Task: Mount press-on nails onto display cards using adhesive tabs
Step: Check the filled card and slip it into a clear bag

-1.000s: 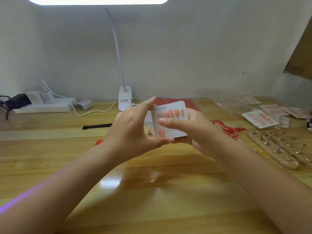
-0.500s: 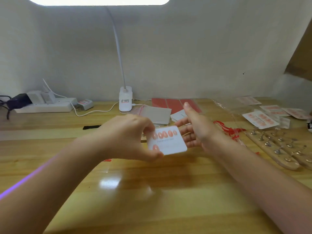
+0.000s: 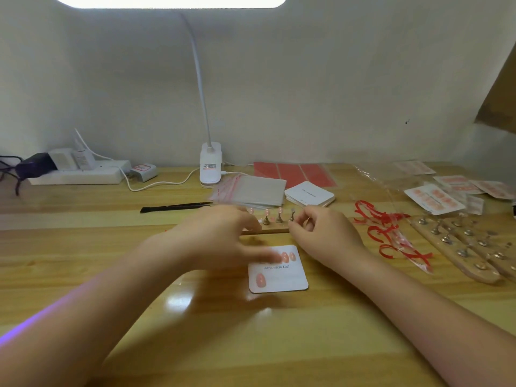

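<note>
- Display card [image 3: 282, 277], white, printed "Handmade Nail", lies flat on the wooden table [image 3: 195, 331], near centre.
- Pink nails in a row along the card's top edge; one more nail [image 3: 260, 280] at its lower left.
- Left hand [image 3: 220, 241] blurred, fingers stretched out over the card's top row; whether they touch it, cannot tell.
- Right hand [image 3: 321, 233] just behind the card, fingers curled, tips at the end peg of the wooden nail stand [image 3: 275, 223]; a pinch on anything cannot be made out.
- Stack of blank cards [image 3: 310, 194] and clear sleeves [image 3: 251, 191] behind the stand.
</note>
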The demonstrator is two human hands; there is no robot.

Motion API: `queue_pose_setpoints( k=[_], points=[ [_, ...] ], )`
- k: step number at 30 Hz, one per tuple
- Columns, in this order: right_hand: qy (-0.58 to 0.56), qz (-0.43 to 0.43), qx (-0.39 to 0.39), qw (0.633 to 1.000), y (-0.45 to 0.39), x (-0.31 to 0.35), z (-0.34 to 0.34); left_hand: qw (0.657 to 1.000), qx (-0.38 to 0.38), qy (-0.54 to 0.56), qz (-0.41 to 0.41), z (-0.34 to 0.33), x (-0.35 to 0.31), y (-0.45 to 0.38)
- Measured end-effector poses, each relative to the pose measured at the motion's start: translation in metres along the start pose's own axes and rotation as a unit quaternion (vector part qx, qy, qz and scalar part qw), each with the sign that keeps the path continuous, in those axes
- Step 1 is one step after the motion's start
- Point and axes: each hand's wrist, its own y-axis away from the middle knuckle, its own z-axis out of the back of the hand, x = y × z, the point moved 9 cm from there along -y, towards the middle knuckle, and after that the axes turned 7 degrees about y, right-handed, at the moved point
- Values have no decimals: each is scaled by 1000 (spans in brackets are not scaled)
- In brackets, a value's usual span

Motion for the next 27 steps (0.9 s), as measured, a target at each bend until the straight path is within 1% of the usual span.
queue_pose_setpoints(
  k=[2,4,5,7,11,15,19,22,25,27],
  points=[
    [2,9,-5,1000,1,1,0,992,-99,48,61,14,20,-5],
    [8,20,-15,1000,2,3,0,974,-178,58,128,21,42,-4],
    [10,25,-20,999,2,4,0,968,-192,56,151,19,49,-3],
    [15,33,-26,999,3,5,1,966,-185,56,171,9,56,-3],
    [33,46,-28,998,3,7,1,966,-185,76,162,-5,57,-7],
    [55,61,-37,996,4,10,1,967,-216,46,129,-8,51,-9],
    [79,64,-44,994,3,11,1,959,-258,74,87,-7,43,-6],
    [81,56,-47,994,-2,7,1,959,-266,72,59,-10,33,-5],
    [92,31,-55,994,-8,0,3,962,-261,67,47,-13,30,-6],
    [99,20,-47,994,-12,-4,1,963,-257,65,43,-14,30,-7]
  ],
)
